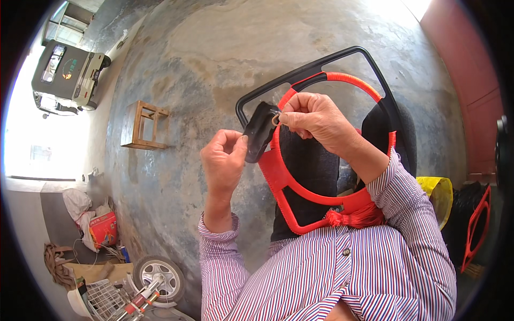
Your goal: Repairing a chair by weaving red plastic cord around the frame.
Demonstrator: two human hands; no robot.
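Note:
A glossy dark pouch or folded piece of black plastic (259,128) hangs between my hands; I cannot tell which it is. My left hand (222,160) pinches its lower edge between thumb and forefinger. At its upper right edge my right hand (316,119) is closed, fingertips on a small tan ring (276,119). Across my lap rests a frame (278,170) with a round hoop in the middle, partly wrapped in red cord or strip, its far part bare black. A red tassel-like bundle (356,215) lies at its near side. My right forearm covers part of the hoop.
A small wooden stool (142,125) stands left on the concrete floor. A three-wheeled vehicle (67,75) is beyond the doorway. A wheel (158,279) and basket lie lower left, near a red bag (103,230). A yellow bag (436,195) and another red frame (476,230) are at right.

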